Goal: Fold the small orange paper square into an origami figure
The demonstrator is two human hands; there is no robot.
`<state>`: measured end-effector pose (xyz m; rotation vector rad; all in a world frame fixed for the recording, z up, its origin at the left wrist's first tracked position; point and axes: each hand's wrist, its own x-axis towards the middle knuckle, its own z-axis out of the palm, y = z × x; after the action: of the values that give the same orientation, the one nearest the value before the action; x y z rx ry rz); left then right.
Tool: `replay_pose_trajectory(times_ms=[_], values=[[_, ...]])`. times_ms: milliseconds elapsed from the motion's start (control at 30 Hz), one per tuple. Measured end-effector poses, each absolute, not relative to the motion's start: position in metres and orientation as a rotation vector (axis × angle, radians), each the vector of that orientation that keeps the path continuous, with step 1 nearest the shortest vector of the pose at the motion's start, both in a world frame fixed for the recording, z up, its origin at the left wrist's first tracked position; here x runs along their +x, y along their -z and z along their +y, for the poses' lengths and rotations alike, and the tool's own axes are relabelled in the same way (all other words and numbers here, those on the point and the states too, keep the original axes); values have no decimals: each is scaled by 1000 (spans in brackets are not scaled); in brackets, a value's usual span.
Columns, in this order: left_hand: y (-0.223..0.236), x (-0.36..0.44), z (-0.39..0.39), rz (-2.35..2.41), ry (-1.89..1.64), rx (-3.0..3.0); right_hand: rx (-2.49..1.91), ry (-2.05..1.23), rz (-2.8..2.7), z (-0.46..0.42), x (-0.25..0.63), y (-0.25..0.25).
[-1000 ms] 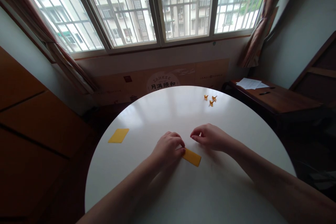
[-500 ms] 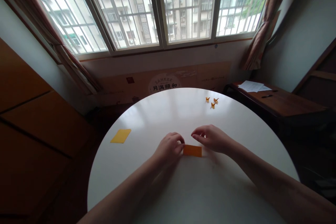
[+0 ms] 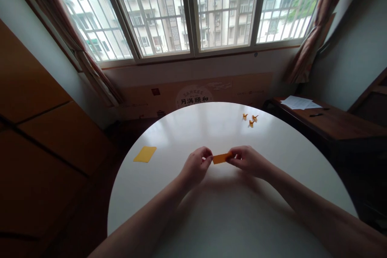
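Observation:
A folded strip of orange-yellow paper (image 3: 221,158) is held up over the white table between both hands. My left hand (image 3: 198,164) pinches its left end between thumb and fingers. At the right end, my right hand (image 3: 245,161) grips it the same way, hiding that corner. Away to the left lies a square of yellow paper (image 3: 145,154), possibly a stack. Three small folded paper birds (image 3: 251,120) stand grouped near the far right edge of the table.
The round white table (image 3: 187,225) fills the space before me. Beyond its right side is a brown wooden table (image 3: 329,123) with white paper sheets (image 3: 299,102) and a small dark object on it. A wooden cabinet (image 3: 45,141) stands at left, barred windows ahead.
The left hand has lifted the folded paper from near the tabletop, turning it upright. My right hand, earlier apart from it, has closed on its right end. The view has shifted slightly.

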<state>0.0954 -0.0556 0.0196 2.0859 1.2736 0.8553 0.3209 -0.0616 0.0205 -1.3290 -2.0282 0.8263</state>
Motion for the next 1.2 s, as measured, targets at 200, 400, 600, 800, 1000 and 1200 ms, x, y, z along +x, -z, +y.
replay_pose_trajectory(times_ms=[200, 400, 600, 800, 1000, 1200], values=[[-21, 94, -52, 1245, -866, 2011, -1174, -1104, -1844, -51, 321, -8], [-19, 93, -49, 1217, -860, 1987, -1105, -1249, -1810, -46, 319, 0], [-14, 92, -44, 1224, -873, 1920, -1111, -1310, -1745, -44, 319, 0], [-10, 88, -38, 1243, -941, 1870, -1132, -1372, -1690, -43, 321, -2], [-13, 86, -39, 1329, -1060, 1895, -1194, -1359, -1654, -42, 321, -1], [-14, 89, -42, 1263, -965, 1943, -1165, -1293, -1769, -51, 314, -3]])
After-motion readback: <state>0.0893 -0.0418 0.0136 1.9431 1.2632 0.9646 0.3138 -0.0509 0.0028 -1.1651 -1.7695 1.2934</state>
